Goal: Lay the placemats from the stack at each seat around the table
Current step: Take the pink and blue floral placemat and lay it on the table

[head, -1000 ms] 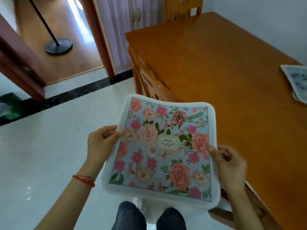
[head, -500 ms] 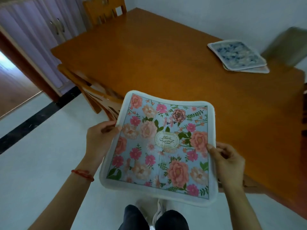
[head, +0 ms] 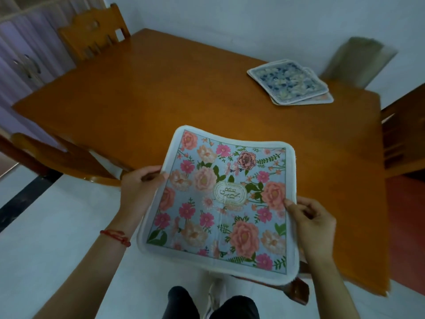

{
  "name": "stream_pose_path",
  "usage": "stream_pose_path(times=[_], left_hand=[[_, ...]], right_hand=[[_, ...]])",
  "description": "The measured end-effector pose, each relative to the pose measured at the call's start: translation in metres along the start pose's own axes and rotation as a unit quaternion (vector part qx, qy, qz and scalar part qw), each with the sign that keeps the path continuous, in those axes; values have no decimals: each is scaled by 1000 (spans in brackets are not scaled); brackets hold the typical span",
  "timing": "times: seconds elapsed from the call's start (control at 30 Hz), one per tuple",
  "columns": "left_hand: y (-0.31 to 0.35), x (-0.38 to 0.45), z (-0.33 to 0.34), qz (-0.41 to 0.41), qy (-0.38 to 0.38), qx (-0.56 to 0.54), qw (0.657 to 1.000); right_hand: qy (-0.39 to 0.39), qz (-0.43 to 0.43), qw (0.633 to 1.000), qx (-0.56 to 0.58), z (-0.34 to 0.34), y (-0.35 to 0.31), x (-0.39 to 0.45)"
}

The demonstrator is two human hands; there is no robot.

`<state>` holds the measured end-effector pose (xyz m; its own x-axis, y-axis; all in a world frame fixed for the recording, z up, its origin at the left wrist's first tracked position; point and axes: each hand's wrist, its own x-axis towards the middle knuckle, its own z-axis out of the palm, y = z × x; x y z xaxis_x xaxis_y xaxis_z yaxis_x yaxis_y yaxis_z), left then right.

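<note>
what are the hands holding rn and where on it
Both hold the pink floral placemat: the left hand grips its left edge, and the right hand pinches its right edge.

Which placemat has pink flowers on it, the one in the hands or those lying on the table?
The pink-flowered placemat, gripped by the left hand and right hand. The stacked placemats show a blue pattern.

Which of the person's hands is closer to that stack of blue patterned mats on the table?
Right. The right hand grips the floral placemat on the side towards the blue stack; the left hand grips the opposite edge.
</note>
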<state>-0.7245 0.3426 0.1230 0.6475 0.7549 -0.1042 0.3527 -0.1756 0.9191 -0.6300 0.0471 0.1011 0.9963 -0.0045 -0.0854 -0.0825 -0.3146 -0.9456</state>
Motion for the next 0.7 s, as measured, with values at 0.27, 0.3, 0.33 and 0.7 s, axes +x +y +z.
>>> stream_pose_path(times=[0.27,0.3,0.33,0.7], left_hand=[[10,45,38,5,-52,17,998],[10,52,42,6,-61,17,998],[9,60,47,5,-68,15,998],[-10,157,107,-7,-169,44,985]], right_hand=[[23,20,999,12,9,10,37],[26,25,999,8,12,12,41],[30,30,999,4,15,14,45],[99,99,990,-30,54,30,97]])
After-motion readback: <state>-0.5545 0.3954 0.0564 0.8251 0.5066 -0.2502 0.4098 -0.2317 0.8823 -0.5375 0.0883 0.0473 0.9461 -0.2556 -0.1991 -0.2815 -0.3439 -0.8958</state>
